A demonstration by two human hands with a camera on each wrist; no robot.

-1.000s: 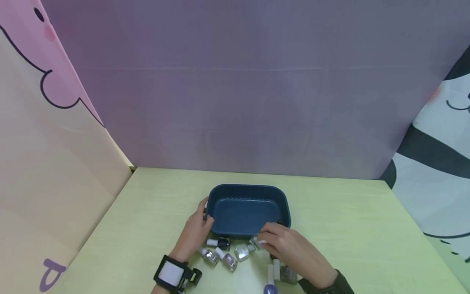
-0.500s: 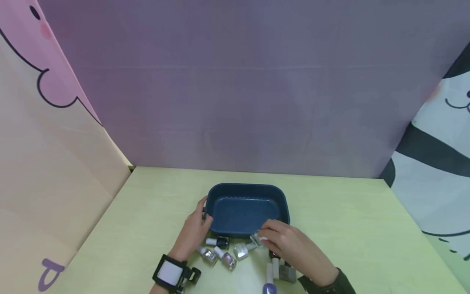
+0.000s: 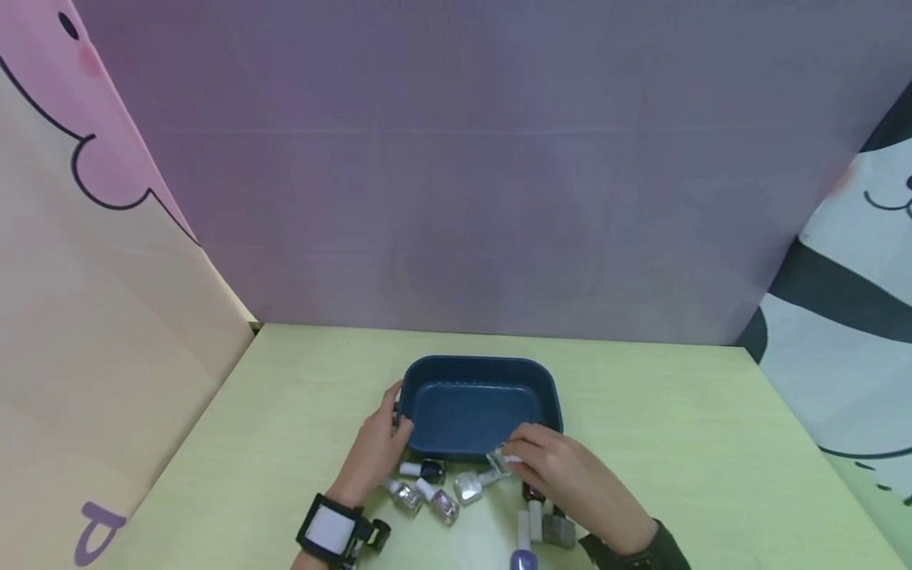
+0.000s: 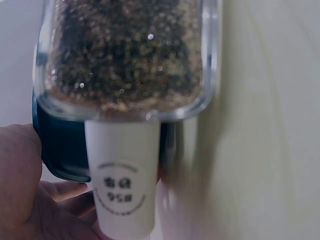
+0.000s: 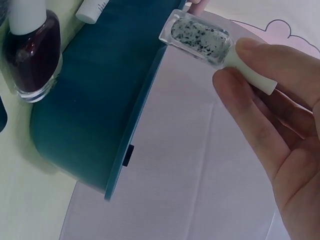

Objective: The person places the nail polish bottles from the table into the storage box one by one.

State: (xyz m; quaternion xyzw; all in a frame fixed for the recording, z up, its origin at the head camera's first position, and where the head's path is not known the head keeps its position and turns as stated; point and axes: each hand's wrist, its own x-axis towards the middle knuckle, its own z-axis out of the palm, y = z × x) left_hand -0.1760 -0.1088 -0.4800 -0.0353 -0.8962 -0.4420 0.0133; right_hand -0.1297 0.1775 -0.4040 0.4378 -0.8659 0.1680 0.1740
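A dark blue bin sits on the table. My left hand grips its left wall, thumb by the near-left corner and fingers along the outside. At the bin's front right, my right hand pinches a nail polish bottle by its white cap, thumb against fingers. Dark flecks show in its clear glass, level with the bin's rim in the right wrist view. A glitter nail polish bottle with a white cap fills much of the left wrist view, hiding part of the left fingers.
Nail polish bottles lie before the bin: a black one, a silver one, a pinkish glitter one, a purple one and a grey one. A dark red bottle is close to the bin's front wall.
My right hand has risen slightly toward the bin's front rim with the nail polish bottle. The left hand stays on the bin, and the head view has shifted a little.
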